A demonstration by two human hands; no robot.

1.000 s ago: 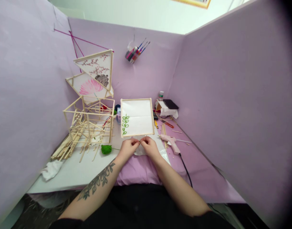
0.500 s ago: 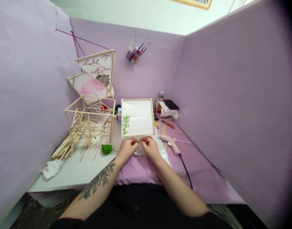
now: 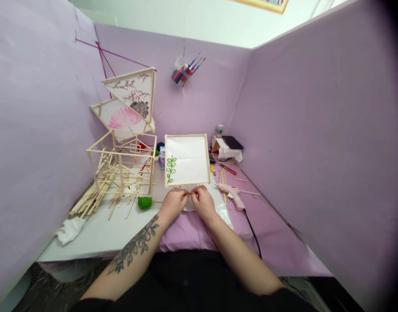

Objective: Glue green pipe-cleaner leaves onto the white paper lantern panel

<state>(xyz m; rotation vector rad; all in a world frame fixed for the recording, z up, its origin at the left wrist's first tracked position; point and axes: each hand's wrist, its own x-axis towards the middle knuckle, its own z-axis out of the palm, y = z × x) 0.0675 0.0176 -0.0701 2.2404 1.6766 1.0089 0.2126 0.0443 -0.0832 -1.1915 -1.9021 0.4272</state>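
Note:
Just in front of the framed white panel (image 3: 189,149), my left hand (image 3: 175,201) and my right hand (image 3: 202,201) meet fingertip to fingertip, both pinched closed. A small bit of green yarn (image 3: 190,193) shows between the fingertips; most of it is hidden by them. From the ball of green yarn (image 3: 145,203) on the left, a strand (image 3: 157,202) runs to my left hand. The panel has a thin wooden edge, and a green looped leaf sprig (image 3: 171,169) lies along its lower left side.
A wooden stick frame (image 3: 121,162) stands left, over a heap of loose sticks (image 3: 93,193). On the right lie a pink glue gun (image 3: 232,194) with a black cord and a red-handled tool (image 3: 230,170). Painted panels (image 3: 134,93) and a brush holder (image 3: 180,76) hang behind.
My fingertips have come closer together, closing the small gap between my hands. The green bit is more covered now. The objects on the table stay put.

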